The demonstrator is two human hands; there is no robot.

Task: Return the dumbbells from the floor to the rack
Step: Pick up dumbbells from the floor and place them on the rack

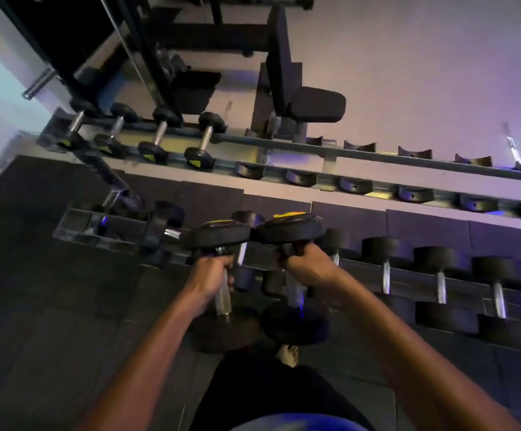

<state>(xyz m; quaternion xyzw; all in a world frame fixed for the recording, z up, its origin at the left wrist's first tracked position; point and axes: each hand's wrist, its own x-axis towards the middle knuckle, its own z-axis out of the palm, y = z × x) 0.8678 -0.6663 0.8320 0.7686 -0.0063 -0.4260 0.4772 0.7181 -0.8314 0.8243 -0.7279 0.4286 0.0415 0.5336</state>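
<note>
The left hand (214, 273) is wrapped tight around the chrome handle of one dumbbell (222, 287) and the right hand (307, 264) grips the handle of a second dumbbell (293, 275) — both held off the floor, side by side, their far heads nearly touching in front of the rack (330, 154). The rack's upper tier carries four small dumbbells (147, 138) at its left end with empty black cradles (355, 185) to their right, while the lower tier holds a row of larger ones (439, 284). Dark rubber floor tiles (50, 306) lie underfoot — beyond the rack stand a padded bench (296, 94) and a pale wall (424, 57) washed in purple light.
</note>
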